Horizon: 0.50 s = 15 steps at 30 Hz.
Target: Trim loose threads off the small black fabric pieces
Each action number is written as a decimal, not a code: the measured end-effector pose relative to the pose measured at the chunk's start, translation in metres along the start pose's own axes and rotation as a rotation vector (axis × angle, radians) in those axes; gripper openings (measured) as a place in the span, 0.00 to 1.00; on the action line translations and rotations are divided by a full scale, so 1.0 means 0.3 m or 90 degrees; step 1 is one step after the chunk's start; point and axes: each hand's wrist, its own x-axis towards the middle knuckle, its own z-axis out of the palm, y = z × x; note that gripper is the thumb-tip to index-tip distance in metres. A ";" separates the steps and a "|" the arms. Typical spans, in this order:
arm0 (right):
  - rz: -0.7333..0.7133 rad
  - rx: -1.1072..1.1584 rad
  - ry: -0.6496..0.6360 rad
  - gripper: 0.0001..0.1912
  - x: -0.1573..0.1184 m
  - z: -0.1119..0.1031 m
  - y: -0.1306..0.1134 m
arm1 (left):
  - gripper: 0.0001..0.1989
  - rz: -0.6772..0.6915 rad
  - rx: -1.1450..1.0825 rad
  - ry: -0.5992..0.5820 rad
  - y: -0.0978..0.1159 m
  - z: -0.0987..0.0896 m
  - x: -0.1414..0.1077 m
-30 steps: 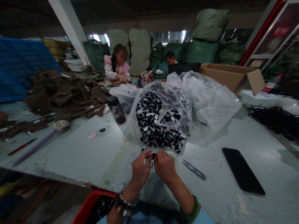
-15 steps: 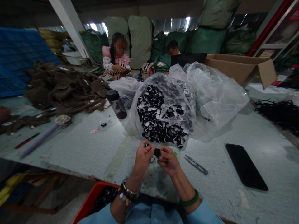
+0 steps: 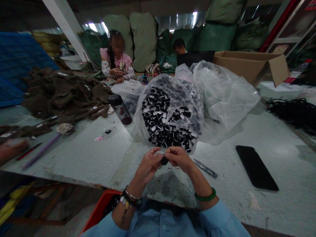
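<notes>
Between my two hands is a small round black piece (image 3: 164, 160), seemingly of fabric; its exact kind is too small to tell. My left hand (image 3: 150, 164) pinches it from the left between thumb and fingers. From the right, my right hand (image 3: 178, 158) pinches at its upper edge, fingers bent. Just beyond the hands lies a clear plastic bag (image 3: 140, 115), its mouth facing me, full of small black and white pieces (image 3: 158, 121). Thread snips (image 3: 205, 168) rest on the table to the right of my right hand.
A black phone (image 3: 256, 168) lies at right on the table (image 3: 81, 154). A dark-lidded bottle (image 3: 120, 110) stands left of the bag. Brown fabric pieces (image 3: 66, 92) are heaped at left, near a purple-handled stick (image 3: 41, 151). Another person's hand (image 3: 12, 149) reaches in. A red bin (image 3: 98, 205) sits below.
My right hand has shifted its pinch to the top of the black piece, and my left fingers have spread slightly. Another person's hand has come further in at the left edge. The view has tilted slightly.
</notes>
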 end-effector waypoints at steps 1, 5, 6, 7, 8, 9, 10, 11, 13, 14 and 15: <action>-0.012 -0.043 0.045 0.10 -0.006 0.003 -0.003 | 0.17 0.019 -0.001 0.017 -0.002 0.001 0.001; -0.066 -0.257 0.169 0.10 -0.048 0.012 -0.004 | 0.16 0.094 -0.002 0.052 -0.025 0.004 0.006; -0.075 -0.303 0.168 0.10 -0.059 0.014 -0.003 | 0.16 0.107 0.003 0.049 -0.031 0.005 0.008; -0.083 -0.341 0.164 0.10 -0.068 0.016 -0.002 | 0.16 0.118 0.006 0.045 -0.037 0.006 0.009; -0.091 -0.371 0.160 0.09 -0.075 0.018 -0.002 | 0.15 0.126 0.007 0.042 -0.042 0.007 0.009; -0.101 -0.395 0.158 0.08 -0.080 0.021 -0.003 | 0.15 0.129 0.007 0.038 -0.046 0.008 0.009; -0.113 -0.418 0.156 0.08 -0.082 0.023 -0.004 | 0.14 0.129 0.007 0.032 -0.048 0.009 0.007; -0.125 -0.444 0.152 0.08 -0.082 0.027 -0.006 | 0.14 0.128 0.010 0.024 -0.050 0.010 0.004; -0.153 -0.522 0.145 0.08 -0.078 0.037 -0.006 | 0.12 0.125 0.034 0.001 -0.050 0.013 -0.003; -0.168 -0.573 0.159 0.08 -0.075 0.044 -0.004 | 0.11 0.130 0.056 -0.006 -0.051 0.015 -0.007; -0.182 -0.625 0.191 0.06 -0.072 0.052 0.001 | 0.10 0.141 0.081 -0.006 -0.051 0.018 -0.011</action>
